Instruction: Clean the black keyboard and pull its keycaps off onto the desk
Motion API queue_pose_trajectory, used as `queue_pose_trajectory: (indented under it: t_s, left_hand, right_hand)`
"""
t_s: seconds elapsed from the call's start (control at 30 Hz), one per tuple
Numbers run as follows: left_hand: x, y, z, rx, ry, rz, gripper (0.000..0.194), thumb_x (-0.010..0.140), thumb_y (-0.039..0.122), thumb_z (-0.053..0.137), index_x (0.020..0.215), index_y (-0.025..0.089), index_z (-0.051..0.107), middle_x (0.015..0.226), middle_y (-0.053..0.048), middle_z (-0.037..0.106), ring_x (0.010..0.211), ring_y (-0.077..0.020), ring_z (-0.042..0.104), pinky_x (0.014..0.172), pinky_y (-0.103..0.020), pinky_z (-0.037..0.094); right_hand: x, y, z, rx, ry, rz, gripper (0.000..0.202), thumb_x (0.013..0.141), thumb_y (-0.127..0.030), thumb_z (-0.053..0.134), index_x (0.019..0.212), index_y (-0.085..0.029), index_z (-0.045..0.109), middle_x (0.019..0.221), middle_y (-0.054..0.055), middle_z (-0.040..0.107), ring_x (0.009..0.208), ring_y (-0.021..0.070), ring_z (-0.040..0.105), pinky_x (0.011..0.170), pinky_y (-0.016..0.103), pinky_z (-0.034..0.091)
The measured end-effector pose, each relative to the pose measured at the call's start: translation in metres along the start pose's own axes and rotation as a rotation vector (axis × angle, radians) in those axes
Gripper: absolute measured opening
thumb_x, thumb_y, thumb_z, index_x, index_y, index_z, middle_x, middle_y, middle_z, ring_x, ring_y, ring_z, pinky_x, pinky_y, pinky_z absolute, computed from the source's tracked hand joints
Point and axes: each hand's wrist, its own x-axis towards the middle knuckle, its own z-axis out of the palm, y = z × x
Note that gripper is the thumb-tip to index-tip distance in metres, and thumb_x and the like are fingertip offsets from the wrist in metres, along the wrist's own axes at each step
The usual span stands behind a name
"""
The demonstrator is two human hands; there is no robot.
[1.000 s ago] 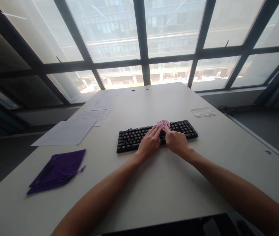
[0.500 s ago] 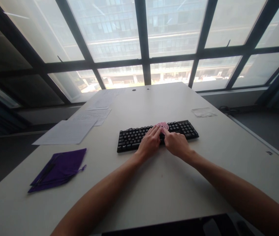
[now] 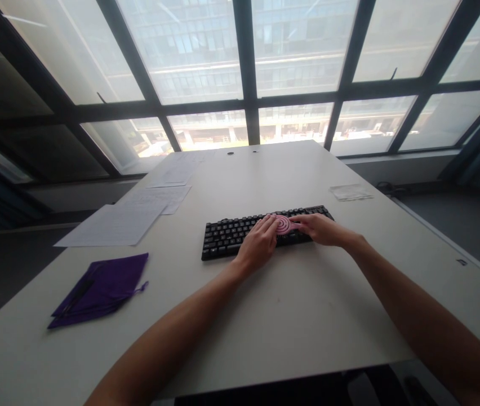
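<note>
A pink hairbrush (image 3: 283, 224) with a round head of spiral rings is held over the middle of a black keyboard (image 3: 227, 234). Its short handle points right, into the fingers of my right hand (image 3: 322, 228), which are closed on it. From the left, my left hand (image 3: 259, 239) has its fingers against the edge of the brush head, gripping it; the thumb is hidden. Both hands are above the keyboard and cover part of its keys. The underside of the brush does not show.
On the white table (image 3: 231, 327), a purple drawstring pouch (image 3: 105, 285) lies at the left. Sheets of paper (image 3: 117, 225) are spread behind it. A flat clear packet (image 3: 351, 193) lies at the right. Windows (image 3: 290, 51) rise beyond the far edge.
My right hand has shifted right and turned, now at the brush's handle, which points right. The brush head has moved slightly down and right. My left hand has barely moved.
</note>
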Motion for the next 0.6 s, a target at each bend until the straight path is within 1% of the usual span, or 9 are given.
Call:
queue_pose_trajectory:
  t_s: [0.1,0.2,0.3,0.43,0.6]
  left_hand:
    - [0.0,0.0,0.0,-0.028,0.004,0.045,0.045,0.099,0.017,0.043,0.143,0.017,0.048,0.149,-0.012,0.051,0.144,-0.0254,0.039,0.119,-0.049,0.038]
    - [0.0,-0.001,0.0,-0.051,0.016,0.074,0.042,0.101,0.019,0.043,0.142,0.02,0.05,0.147,-0.011,0.052,0.144,-0.0252,0.041,0.117,-0.048,0.042]
    - [0.0,-0.002,0.0,-0.06,0.016,0.099,0.04,0.102,0.021,0.044,0.141,0.022,0.051,0.147,-0.009,0.053,0.143,-0.0251,0.041,0.115,-0.048,0.044]
    - [0.001,0.0,0.0,-0.065,0.017,0.126,0.039,0.101,0.02,0.046,0.14,0.023,0.053,0.145,-0.009,0.055,0.142,-0.0247,0.043,0.115,-0.048,0.044]
    - [0.003,0.003,-0.002,-0.082,0.001,0.136,0.041,0.101,0.018,0.045,0.141,0.021,0.052,0.145,-0.007,0.055,0.144,-0.0228,0.04,0.118,-0.045,0.041]
  right_hand:
    - [0.002,0.008,0.0,-0.007,0.0,-0.023,0.028,0.095,-0.028,0.055,0.114,-0.022,0.075,0.109,0.009,0.076,0.098,0.0233,0.069,0.087,0.03,0.051]
    - [0.004,0.011,0.001,-0.022,0.076,-0.006,0.025,0.093,-0.034,0.06,0.106,-0.022,0.077,0.097,0.008,0.075,0.088,0.0213,0.068,0.08,0.029,0.05]
    - [0.004,0.015,0.002,-0.017,0.124,0.014,0.023,0.091,-0.035,0.062,0.102,-0.022,0.079,0.09,0.006,0.074,0.082,0.0199,0.067,0.075,0.027,0.048]
    - [0.005,0.02,0.005,0.005,0.145,0.047,0.023,0.09,-0.034,0.063,0.102,-0.023,0.08,0.088,0.006,0.073,0.079,0.019,0.066,0.074,0.027,0.048]
    - [0.005,0.019,0.007,0.008,0.121,0.069,0.023,0.089,-0.035,0.064,0.097,-0.02,0.08,0.091,0.007,0.072,0.08,0.0191,0.066,0.077,0.029,0.049]
